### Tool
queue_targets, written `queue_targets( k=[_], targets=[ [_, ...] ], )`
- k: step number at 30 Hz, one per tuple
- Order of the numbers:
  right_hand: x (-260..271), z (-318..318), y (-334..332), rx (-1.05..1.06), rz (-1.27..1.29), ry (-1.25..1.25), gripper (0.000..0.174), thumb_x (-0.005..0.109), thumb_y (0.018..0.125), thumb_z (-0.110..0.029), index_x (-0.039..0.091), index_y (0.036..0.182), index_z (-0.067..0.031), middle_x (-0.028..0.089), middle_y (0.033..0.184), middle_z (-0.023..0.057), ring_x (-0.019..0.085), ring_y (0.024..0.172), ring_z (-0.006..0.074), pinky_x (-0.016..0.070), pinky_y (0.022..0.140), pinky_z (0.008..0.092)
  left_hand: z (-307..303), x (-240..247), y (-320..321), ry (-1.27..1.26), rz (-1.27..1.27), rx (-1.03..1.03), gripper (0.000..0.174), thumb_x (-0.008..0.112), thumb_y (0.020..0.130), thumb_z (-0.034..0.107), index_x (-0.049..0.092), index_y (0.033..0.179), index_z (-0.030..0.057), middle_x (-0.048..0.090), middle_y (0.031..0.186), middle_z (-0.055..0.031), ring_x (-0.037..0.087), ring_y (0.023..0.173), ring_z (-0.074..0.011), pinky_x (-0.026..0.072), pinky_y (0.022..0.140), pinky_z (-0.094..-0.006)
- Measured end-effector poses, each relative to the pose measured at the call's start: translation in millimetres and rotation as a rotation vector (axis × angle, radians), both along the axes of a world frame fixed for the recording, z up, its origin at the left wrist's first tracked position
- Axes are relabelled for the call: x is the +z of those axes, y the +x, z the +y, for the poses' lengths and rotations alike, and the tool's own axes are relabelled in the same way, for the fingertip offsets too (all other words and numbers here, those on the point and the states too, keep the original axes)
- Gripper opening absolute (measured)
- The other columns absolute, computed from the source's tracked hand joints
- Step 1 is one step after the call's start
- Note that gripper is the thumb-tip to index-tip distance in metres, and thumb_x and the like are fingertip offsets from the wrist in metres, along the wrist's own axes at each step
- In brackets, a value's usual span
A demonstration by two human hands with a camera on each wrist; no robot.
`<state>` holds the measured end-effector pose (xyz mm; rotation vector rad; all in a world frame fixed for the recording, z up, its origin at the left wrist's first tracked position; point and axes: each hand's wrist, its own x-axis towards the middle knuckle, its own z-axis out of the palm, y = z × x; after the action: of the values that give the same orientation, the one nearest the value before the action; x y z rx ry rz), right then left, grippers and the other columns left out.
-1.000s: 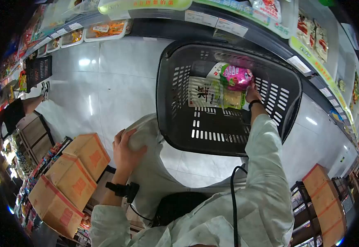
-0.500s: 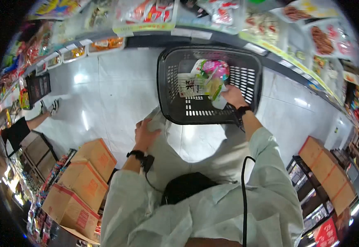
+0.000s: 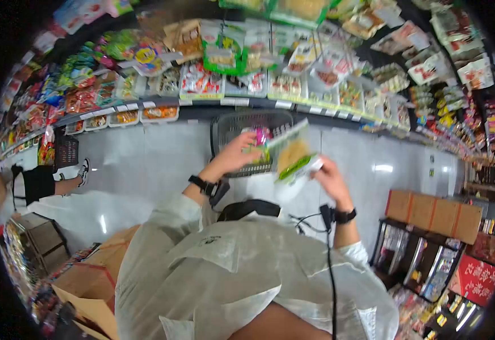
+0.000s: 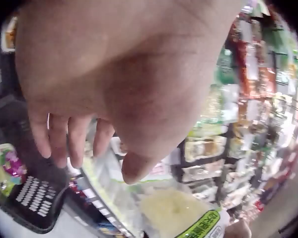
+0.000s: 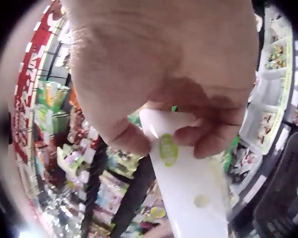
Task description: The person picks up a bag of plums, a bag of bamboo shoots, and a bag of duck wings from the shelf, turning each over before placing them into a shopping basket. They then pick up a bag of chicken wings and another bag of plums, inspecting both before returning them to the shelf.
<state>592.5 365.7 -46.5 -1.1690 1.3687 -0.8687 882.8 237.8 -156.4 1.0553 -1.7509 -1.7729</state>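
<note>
Right now, the step in hand looks like handling one flat food pack [image 3: 293, 156] w/ the R hand [image 3: 332, 181]: it's held up in the air, tilted, just beside the basket [image 3: 217, 136] & on the person's side of it. R hand pinches the pack's edge, thumb on one side & curled fingers on the other, so no real gap beyond the pack's thickness. L hand [image 3: 233, 156] is open, fingers spread a bit & loosely bent, thumb apart; nothing seen in its grip. It reaches over the basket, fingertips near the pack's other end; can't tell if they touch.

Next move prob. calls for a steady R pinch, w/ the L hand clear of or supporting the loose end, since the pack could swing or bend if held by one edge only.

Materials: pack is thin, shiny plastic, see-through over pale yellowish, roundish food, w/ a bright green label strip; its back is smooth white w/ a green oval mark [image 5: 169, 149]. Basket is dark, stiff plastic w/ slotted walls & rounded corners, a crinkly pink pkg [image 3: 261, 135] inside. Floor [image 3: 157, 156] = glossy pale tiles. Small print's too blurred to read.
</note>
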Motion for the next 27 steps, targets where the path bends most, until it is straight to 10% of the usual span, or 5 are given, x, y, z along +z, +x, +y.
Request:
queue_targets(
  k=[7, 9, 14, 27],
  targets=[
    [78, 66, 62, 0.469, 0.258, -0.406, 0.023, 0.067, 0.074, -0.008, 0.060, 0.094, -0.0012, 0.057, 0.086, 0.0136, 0.060, 0.080, 0.0283, 0.0486, 0.071, 0.0365, 130, 184, 6, -0.735, -0.032, -0.084, 0.075, 0.083, 0.072, 0.027, 0.052, 0.139, 0.0121, 0.041, 0.149, -0.0172, 0.034, 0.140, -0.0386, 0.0297, 0.115, -0.0490],
    [97, 91, 77, 0.515, 0.249, -0.369, 0.027, 0.069, 0.074, -0.011, 0.059, 0.096, -0.0004, 0.059, 0.088, 0.0149, 0.059, 0.079, 0.0337, 0.0492, 0.069, 0.0387, 166, 188, 16, -0.745, -0.133, -0.107, 0.044, 0.080, 0.076, 0.029, 0.066, 0.113, 0.0112, 0.045, 0.148, -0.0140, 0.032, 0.141, -0.0401, 0.0265, 0.116, -0.0493],
    [100, 134, 92, 0.446, 0.366, -0.386, 0.031, 0.070, 0.078, -0.011, 0.064, 0.107, -0.0035, 0.061, 0.097, 0.0104, 0.059, 0.075, 0.0245, 0.0498, 0.066, 0.0332, 223, 161, 46, -0.514, -0.236, -0.127, 0.032, 0.078, 0.081, 0.032, 0.062, 0.093, 0.0068, 0.067, 0.102, -0.0102, 0.057, 0.110, -0.0328, 0.0383, 0.100, -0.0440],
    [106, 172, 148, 0.000, 0.432, -0.258, 0.017, 0.074, 0.086, -0.014, 0.070, 0.097, -0.0023, 0.067, 0.088, 0.0092, 0.064, 0.079, 0.0193, 0.0504, 0.067, 0.0313, 222, 170, 105, -0.465, -0.047, 0.246, 0.026, 0.077, 0.083, 0.024, 0.063, 0.091, 0.0033, 0.066, 0.085, -0.0120, 0.064, 0.079, -0.0307, 0.0495, 0.072, -0.0384]
  ],
)
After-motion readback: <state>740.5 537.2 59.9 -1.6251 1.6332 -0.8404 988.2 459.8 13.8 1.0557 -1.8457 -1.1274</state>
